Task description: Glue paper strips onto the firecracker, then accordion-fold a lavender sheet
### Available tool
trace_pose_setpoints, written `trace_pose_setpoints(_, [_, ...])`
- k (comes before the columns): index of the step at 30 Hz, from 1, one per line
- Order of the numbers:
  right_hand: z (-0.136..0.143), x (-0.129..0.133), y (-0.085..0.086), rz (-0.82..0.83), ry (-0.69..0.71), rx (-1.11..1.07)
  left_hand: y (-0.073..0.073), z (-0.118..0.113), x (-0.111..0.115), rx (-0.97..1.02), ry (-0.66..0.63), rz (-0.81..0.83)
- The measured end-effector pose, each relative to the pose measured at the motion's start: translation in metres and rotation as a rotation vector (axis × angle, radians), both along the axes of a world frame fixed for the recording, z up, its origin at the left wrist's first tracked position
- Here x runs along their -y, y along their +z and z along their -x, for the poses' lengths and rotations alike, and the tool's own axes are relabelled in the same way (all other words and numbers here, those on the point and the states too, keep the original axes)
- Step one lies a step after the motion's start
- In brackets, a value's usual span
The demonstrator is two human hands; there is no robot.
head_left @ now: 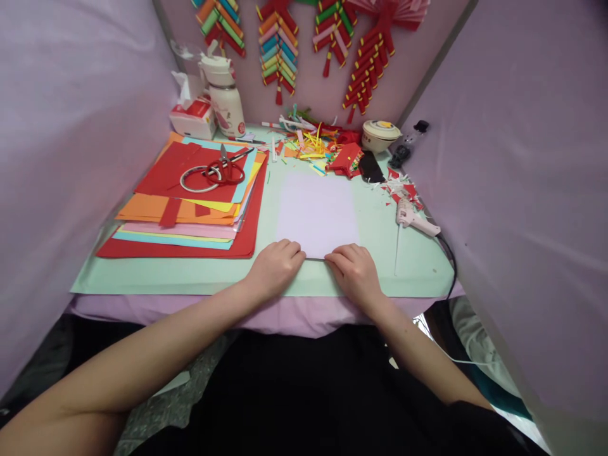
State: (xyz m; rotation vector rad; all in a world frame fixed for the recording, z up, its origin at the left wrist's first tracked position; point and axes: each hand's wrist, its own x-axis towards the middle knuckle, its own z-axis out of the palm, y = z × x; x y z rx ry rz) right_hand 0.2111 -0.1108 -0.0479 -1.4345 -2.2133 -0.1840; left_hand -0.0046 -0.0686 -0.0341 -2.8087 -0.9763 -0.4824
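A pale lilac sheet of paper (316, 212) lies flat on the mint-green table cover (209, 275) in front of me. My left hand (281, 265) pinches its near edge at the left corner, fingers curled. At the right corner, my right hand (352, 269) grips the same edge between thumb and fingers. Between the two hands the near edge looks slightly raised or folded, with a thin dark line under it. The fingertips partly hide both near corners.
Left lies a stack of coloured paper (137, 244) with red scissors (225, 171) and a tape roll (190, 179) on top. Behind are a bottle (227, 104), tissue box (194, 120), paper scraps (311, 142) and a lidded bowl (380, 135). A phone (370, 167) and glue gun (415, 218) are right.
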Motion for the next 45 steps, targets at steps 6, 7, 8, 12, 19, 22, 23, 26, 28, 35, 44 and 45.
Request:
trace_pose_setpoints(6, [-0.005,-0.002,0.005,0.087,-0.041,-0.057,0.005,0.007,0.002,-0.033,0.075,0.093])
trace_pose_setpoints(7, [-0.006,-0.003,0.007,0.114,-0.049,-0.065,0.006,0.008,0.001,-0.029,0.097,0.110])
trace_pose_setpoints(8, [-0.007,-0.004,0.009,0.145,-0.058,-0.073,0.007,0.008,-0.001,-0.020,0.124,0.130])
trace_pose_setpoints(12, [-0.014,-0.015,0.019,0.289,-0.063,-0.094,0.015,0.009,-0.016,0.015,0.225,0.262])
trace_pose_setpoints(19, [-0.042,-0.032,0.024,0.545,-0.095,-0.210,0.025,0.015,-0.044,0.007,0.182,0.367])
trace_pose_setpoints(22, [-0.055,-0.036,0.025,0.599,-0.158,-0.201,0.031,0.015,-0.051,-0.049,0.210,0.469])
trace_pose_setpoints(23, [-0.058,-0.038,0.026,0.625,-0.163,-0.197,0.034,0.014,-0.052,-0.081,0.235,0.523])
trace_pose_setpoints(26, [-0.066,-0.041,0.030,0.753,-0.154,-0.203,0.045,0.011,-0.055,-0.183,0.310,0.677])
trace_pose_setpoints(28, [-0.068,-0.043,0.034,0.821,-0.161,-0.200,0.051,0.009,-0.057,-0.236,0.328,0.732])
trace_pose_setpoints(35, [-0.059,-0.045,0.046,0.873,-0.203,-0.124,0.059,0.006,-0.063,-0.321,0.318,0.795])
trace_pose_setpoints(44, [-0.058,-0.044,0.048,0.887,-0.259,-0.065,0.064,0.004,-0.070,-0.405,0.345,0.866])
trace_pose_setpoints(45, [-0.058,-0.045,0.048,0.891,-0.255,-0.057,0.067,0.003,-0.071,-0.420,0.346,0.874])
